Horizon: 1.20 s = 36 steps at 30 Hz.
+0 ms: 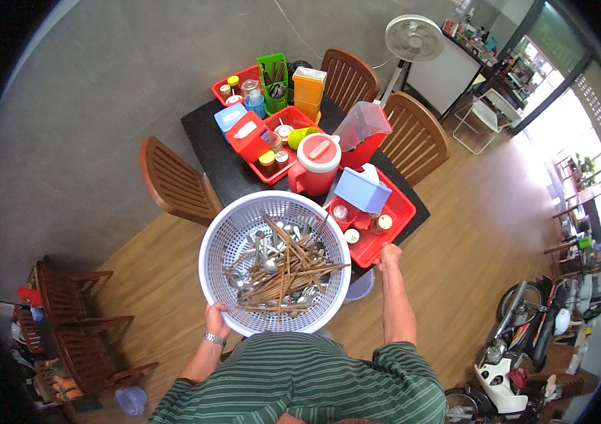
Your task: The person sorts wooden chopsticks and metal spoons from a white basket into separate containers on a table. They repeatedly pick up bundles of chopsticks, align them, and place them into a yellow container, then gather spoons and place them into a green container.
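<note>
A large pale lavender plastic basket (210,263) leans against my body at the table's near edge. Inside lie brown wooden chopsticks (290,272) heaped over metal spoons (262,244). My left hand (217,319), with a metal watch on the wrist, is closed on the basket's lower left rim. With my right arm stretched forward, my right hand (388,257) is closed on the near right corner of a red tray (401,206). That tray carries a blue tissue box (363,189), small jars and a red cup (341,214).
The black table (219,162) also bears a red jug (316,162), a clear-and-red pitcher (365,127), another red tray (272,174) with jars, and a green cutlery holder (273,81). Wooden chairs (177,180) surround it. A fan (414,39) stands behind; motorcycles (519,332) are at right.
</note>
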Each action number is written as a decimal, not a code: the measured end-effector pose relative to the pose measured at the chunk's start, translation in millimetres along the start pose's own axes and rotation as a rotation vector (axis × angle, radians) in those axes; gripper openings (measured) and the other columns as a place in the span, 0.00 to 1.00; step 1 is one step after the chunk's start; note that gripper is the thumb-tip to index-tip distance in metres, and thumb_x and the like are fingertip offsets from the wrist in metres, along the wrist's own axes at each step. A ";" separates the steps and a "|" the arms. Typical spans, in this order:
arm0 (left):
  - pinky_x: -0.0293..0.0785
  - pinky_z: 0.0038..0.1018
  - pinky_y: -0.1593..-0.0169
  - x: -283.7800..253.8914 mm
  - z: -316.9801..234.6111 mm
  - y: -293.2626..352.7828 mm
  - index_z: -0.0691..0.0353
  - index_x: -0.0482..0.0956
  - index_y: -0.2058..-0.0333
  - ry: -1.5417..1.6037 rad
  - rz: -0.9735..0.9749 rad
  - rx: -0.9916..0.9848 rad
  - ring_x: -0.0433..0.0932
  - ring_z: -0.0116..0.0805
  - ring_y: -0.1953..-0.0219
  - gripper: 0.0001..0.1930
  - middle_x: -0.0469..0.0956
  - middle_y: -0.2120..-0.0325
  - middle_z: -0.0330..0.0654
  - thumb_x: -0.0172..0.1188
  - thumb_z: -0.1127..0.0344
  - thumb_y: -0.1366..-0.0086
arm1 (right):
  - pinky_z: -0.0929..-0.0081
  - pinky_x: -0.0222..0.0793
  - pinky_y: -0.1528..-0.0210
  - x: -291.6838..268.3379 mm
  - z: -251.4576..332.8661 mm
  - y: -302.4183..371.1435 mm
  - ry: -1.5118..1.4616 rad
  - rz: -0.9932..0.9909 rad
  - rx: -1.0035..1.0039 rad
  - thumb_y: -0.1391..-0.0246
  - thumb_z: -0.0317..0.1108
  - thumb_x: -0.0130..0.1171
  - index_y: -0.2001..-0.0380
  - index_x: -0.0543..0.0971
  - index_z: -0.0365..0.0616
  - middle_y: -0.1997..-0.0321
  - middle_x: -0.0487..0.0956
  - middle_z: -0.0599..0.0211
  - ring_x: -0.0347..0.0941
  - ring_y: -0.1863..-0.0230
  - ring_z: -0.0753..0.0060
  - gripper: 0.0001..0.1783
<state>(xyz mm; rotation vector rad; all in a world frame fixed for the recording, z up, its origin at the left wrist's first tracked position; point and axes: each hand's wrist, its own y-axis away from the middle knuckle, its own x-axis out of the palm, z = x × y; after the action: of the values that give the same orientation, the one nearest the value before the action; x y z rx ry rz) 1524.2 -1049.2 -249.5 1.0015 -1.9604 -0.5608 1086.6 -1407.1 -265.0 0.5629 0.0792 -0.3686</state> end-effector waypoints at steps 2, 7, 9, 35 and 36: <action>0.76 0.51 0.44 -0.4 3.3 0.8 0.69 0.69 0.46 0.005 -0.020 -0.016 0.75 0.51 0.54 0.30 0.76 0.54 0.51 0.47 0.79 0.53 | 0.45 0.83 0.73 -9.2 5.5 -22.0 0.152 -0.104 -0.041 0.39 0.27 0.55 0.67 0.77 0.34 0.73 0.80 0.56 0.83 0.72 0.54 0.06; 0.77 0.49 0.44 1.7 17.4 7.6 0.66 0.70 0.46 0.046 0.025 -0.039 0.76 0.49 0.52 0.30 0.76 0.53 0.50 0.47 0.79 0.53 | 0.55 0.79 0.75 -27.8 34.9 -58.2 0.020 -0.125 -0.107 0.43 0.24 0.60 0.67 0.80 0.31 0.71 0.81 0.57 0.80 0.74 0.60 0.05; 0.77 0.50 0.44 8.5 21.1 3.4 0.66 0.70 0.46 0.048 0.042 -0.023 0.76 0.49 0.52 0.30 0.76 0.53 0.50 0.47 0.80 0.53 | 0.58 0.78 0.73 -21.8 49.2 -69.8 0.048 -0.136 -0.061 0.44 0.24 0.60 0.66 0.81 0.31 0.70 0.82 0.57 0.80 0.73 0.62 0.06; 0.56 0.41 0.28 12.6 -42.8 -2.3 0.65 0.45 0.27 -0.539 0.140 0.304 0.58 0.50 0.28 0.38 0.55 0.29 0.59 0.55 0.58 0.26 | 0.62 0.68 0.35 -15.7 -36.3 151.9 0.253 -0.316 -0.305 0.34 0.51 0.59 0.30 0.60 0.27 0.34 0.72 0.39 0.70 0.34 0.55 0.44; 0.53 0.41 0.27 15.7 -58.1 -14.0 0.64 0.41 0.26 -0.602 0.202 0.438 0.54 0.51 0.26 0.40 0.50 0.27 0.60 0.55 0.60 0.26 | 0.62 0.68 0.35 -1.9 -34.6 165.8 0.257 -0.303 -0.299 0.34 0.52 0.59 0.30 0.60 0.26 0.34 0.72 0.39 0.71 0.34 0.55 0.44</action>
<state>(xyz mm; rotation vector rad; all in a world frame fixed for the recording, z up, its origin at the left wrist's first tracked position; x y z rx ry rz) 1573.9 -1070.9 -220.0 0.9400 -2.7717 -0.3442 1145.8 -1258.3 -209.8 0.2979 0.4636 -0.5660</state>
